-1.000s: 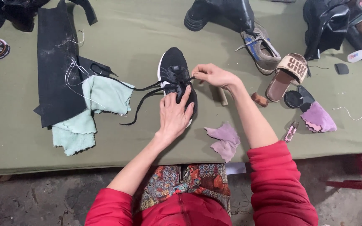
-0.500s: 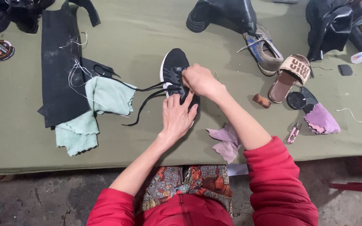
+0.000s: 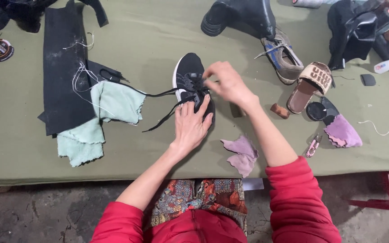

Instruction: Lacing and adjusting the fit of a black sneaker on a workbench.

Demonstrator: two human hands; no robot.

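Green bench (image 3: 158,31) carries it all: black material strip (image 3: 61,72) far left w/ mint cloth (image 3: 104,112) overlapping its edge, tall black boot (image 3: 244,15) at back, tan slide sandal (image 3: 309,83) right, mauve rag (image 3: 241,153) near front edge. Black sneaker (image 3: 187,74) sits centre, toe pointing away. Left hand (image 3: 190,126) lies flat, fingers spread, pressing the heel end, same as a sec ago. Right hand (image 3: 226,83) has moved in from the side to over the tongue, fingers pinched on a lace (image 3: 158,93), so lacing looks underway; loose ends trail left toward the cloth.
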